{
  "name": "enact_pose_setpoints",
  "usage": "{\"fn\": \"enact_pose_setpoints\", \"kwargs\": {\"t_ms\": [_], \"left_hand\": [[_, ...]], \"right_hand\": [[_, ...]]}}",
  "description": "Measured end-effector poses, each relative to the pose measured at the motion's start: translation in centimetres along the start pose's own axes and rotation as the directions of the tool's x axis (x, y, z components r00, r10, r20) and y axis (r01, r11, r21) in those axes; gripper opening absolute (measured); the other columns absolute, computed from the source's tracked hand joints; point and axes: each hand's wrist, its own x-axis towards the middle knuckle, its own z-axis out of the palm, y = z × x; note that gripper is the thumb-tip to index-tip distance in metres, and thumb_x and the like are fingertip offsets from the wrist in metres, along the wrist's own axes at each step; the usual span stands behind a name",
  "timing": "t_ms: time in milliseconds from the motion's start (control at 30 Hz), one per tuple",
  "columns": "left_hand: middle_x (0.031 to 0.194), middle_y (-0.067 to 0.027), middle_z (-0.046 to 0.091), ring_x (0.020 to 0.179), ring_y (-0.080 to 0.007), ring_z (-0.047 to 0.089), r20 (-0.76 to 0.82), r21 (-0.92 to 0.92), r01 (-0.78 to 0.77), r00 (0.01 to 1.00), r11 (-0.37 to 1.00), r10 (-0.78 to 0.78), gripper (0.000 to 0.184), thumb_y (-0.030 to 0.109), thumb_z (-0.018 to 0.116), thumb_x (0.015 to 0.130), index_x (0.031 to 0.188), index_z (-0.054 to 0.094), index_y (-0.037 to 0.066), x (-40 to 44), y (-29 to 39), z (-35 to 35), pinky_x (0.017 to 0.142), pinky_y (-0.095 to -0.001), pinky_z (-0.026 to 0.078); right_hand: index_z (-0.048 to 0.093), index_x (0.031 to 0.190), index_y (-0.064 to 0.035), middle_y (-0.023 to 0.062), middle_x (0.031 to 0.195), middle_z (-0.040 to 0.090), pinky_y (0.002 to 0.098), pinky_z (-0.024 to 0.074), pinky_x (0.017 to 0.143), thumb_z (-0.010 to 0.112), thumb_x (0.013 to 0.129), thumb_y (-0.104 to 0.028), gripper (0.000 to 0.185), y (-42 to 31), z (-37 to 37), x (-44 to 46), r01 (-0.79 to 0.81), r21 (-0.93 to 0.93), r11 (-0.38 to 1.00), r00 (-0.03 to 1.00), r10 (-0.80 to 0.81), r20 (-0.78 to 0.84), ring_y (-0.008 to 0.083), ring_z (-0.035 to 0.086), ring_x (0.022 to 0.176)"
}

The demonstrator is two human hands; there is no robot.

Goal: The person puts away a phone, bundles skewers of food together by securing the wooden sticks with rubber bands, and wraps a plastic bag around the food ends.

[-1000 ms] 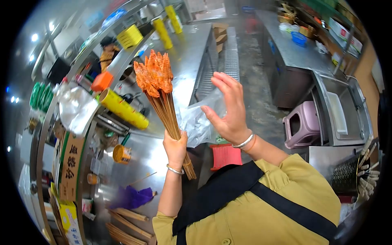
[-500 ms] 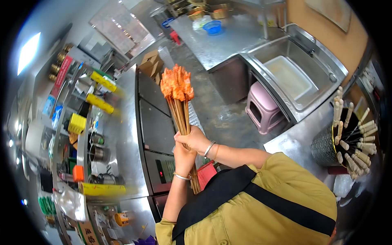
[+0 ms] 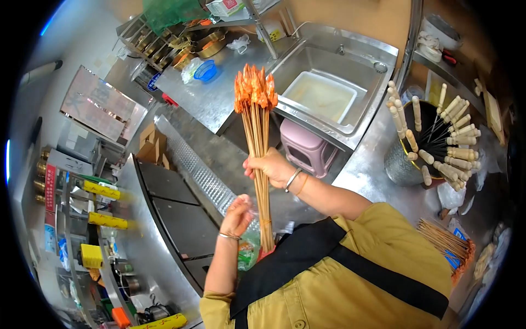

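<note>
My right hand (image 3: 271, 166) is closed round a bundle of bamboo skewers (image 3: 261, 183), about midway along the sticks. Orange-red seasoned meat (image 3: 256, 90) covers their upper ends, and the bundle stands nearly upright. Lower and to the left, my left hand (image 3: 237, 216) is apart from the sticks with its fingers curled in. Clear plastic shows at its fingertips, seemingly part of a clear plastic bag (image 3: 249, 247) with green and red print behind the lower sticks. How far the bag extends is hidden.
A sink (image 3: 372, 77) holds a white tub (image 3: 346, 116), above a pink stool (image 3: 308, 147). At right stands a container (image 3: 402, 167) of wooden-handled metal skewers; more bamboo skewers (image 3: 441, 237) lie below it. A steel counter (image 3: 159, 241) and cardboard box (image 3: 152, 143) are at left.
My left hand has let go of the skewers and moved down and left. My right hand still holds them, now more upright. The view has swung right, and the clear plastic has appeared.
</note>
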Motion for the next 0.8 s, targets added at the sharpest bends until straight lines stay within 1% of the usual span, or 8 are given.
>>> {"fn": "enact_pose_setpoints", "kwargs": {"t_ms": [100,200,233,367,600,733,767,800], "left_hand": [[0.072,0.0049,0.049,0.06,-0.0043,0.047,-0.118,0.114,-0.144,0.98,0.983,0.158,0.009,0.004,0.057,0.082,0.085,0.054,0.012,1.2,3.8,0.5,0.047,-0.0181,0.039],[0.072,0.0048,0.051,0.06,-0.0025,0.047,-0.103,0.163,-0.235,0.962,0.958,0.254,0.005,0.009,0.059,0.085,0.087,0.054,0.009,1.1,7.9,2.2,0.051,-0.0159,0.039],[0.075,0.007,0.052,0.058,0.0001,0.044,-0.117,0.184,-0.307,0.936,0.934,0.331,0.012,0.008,0.06,0.084,0.095,0.054,0.01,1.6,8.5,2.7,0.046,-0.0135,0.032],[0.074,0.0065,0.054,0.058,0.0003,0.045,-0.024,0.246,-0.354,0.929,0.902,0.37,0.014,0.009,0.062,0.084,0.095,0.053,0.009,0.8,11.2,4.7,0.046,-0.014,0.032],[0.076,0.0056,0.055,0.061,0.0008,0.048,-0.003,0.247,-0.412,0.905,0.877,0.426,0.018,0.006,0.065,0.081,0.094,0.052,0.008,-2.3,12.0,5.6,0.048,-0.0128,0.035],[0.076,0.0043,0.053,0.062,-0.0011,0.047,0.008,0.434,-0.386,0.905,0.814,0.425,0.016,0.002,0.063,0.079,0.09,0.053,0.007,-4.9,11.5,4.9,0.051,-0.0156,0.036],[0.076,0.0005,0.053,0.064,-0.0075,0.051,0.025,0.791,-0.324,0.865,0.519,0.502,0.019,0.0,0.064,0.074,0.089,0.053,0.007,-5.3,11.1,4.4,0.055,-0.02,0.04],[0.076,-0.0034,0.054,0.065,-0.0139,0.054,0.076,0.978,-0.171,0.827,0.121,0.557,0.022,-0.001,0.064,0.07,0.087,0.053,0.007,-5.5,10.5,3.8,0.059,-0.0244,0.043]], "right_hand": [[0.058,0.082,0.0005,0.0041,0.067,0.056,0.0225,0.0427,0.047,0.062,0.077,-0.003,0.008,-1.5,-1.4,0.5,0.068,-0.133,0.989,0.997,-0.073,-0.035,0.0097,0.053,0.052],[0.058,0.085,-0.0001,0.001,0.066,0.054,0.0202,0.0412,0.047,0.062,0.078,-0.004,0.01,-2.7,-0.3,-0.5,0.069,-0.305,0.95,0.995,-0.087,-0.046,0.007,0.05,0.052],[0.058,0.094,0.0001,0.0006,0.07,0.054,0.0189,0.0407,0.047,0.064,0.077,-0.003,0.019,-2.4,0.1,-0.7,0.076,-0.349,0.934,0.994,-0.101,-0.052,0.0064,0.05,0.053],[0.054,0.106,-0.0006,-0.0002,0.08,0.056,0.0187,0.0412,0.047,0.068,0.073,-0.002,0.036,-0.3,2.1,-0.3,0.108,-0.432,0.896,0.992,-0.127,-0.015,0.0052,0.051,0.055],[0.054,0.088,0.0011,0.0066,0.066,0.057,0.0279,0.0453,0.05,0.07,0.067,-0.008,0.028,3.8,4.9,1.7,0.243,-0.649,0.721,0.938,-0.346,-0.033,0.0122,0.056,0.053],[0.053,0.083,0.0011,0.0086,0.064,0.057,0.0296,0.0458,0.051,0.068,0.067,-0.007,0.023,4.2,4.6,1.7,0.157,-0.729,0.666,0.949,-0.306,-0.074,0.0141,0.057,0.054],[0.052,0.082,0.001,0.008,0.064,0.056,0.0292,0.0456,0.05,0.067,0.067,-0.006,0.022,4.2,4.6,1.4,0.154,-0.726,0.671,0.948,-0.306,-0.082,0.0142,0.057,0.054],[0.051,0.081,0.001,0.0074,0.063,0.056,0.0289,0.0454,0.05,0.066,0.067,-0.005,0.021,4.1,4.7,1.1,0.151,-0.722,0.675,0.948,-0.307,-0.089,0.0142,0.057,0.053]]}}
